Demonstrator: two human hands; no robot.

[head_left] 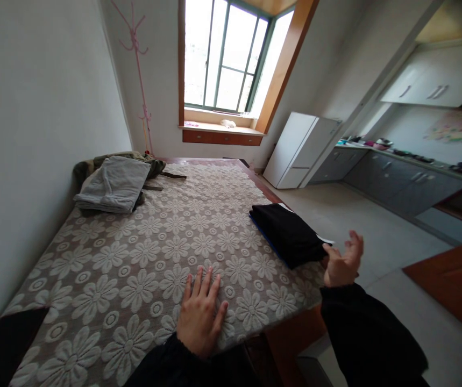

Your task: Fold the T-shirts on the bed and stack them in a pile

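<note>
1. At far left on the flowered cover point(202, 244), folded grey cloth point(115, 185) lies on a dark green bundle point(158, 167) with loose straps. It sits against the wall, well apart from both hands.
2. Behind it rises a pink coat stand point(134, 42), and the window stands farther right.
3. The left hand point(201, 314) rests palm down near the front edge of the cover, fingers flat and a little spread, thumb out to the side. It has hold of nothing, and seems to be steadying the cover or simply waiting.
4. To its right, the folded black clothes point(289, 234) lie near the cover's right edge, with a blue strip along their left side and a bit of white by the near right corner.
5. The right hand point(341, 263) is at that corner, half open, fingers curled loosely upward, nothing plainly gripped. Whether the thumb touches the cloth, I cannot tell.
6. The step in hand looks like setting down or squaring the black clothes, which appear neatly folded. Any further handling calls for the right fingers to close on that corner or move clear of it.
7. Beyond stand a white fridge point(293, 148) and grey kitchen cupboards point(400, 180).
</note>
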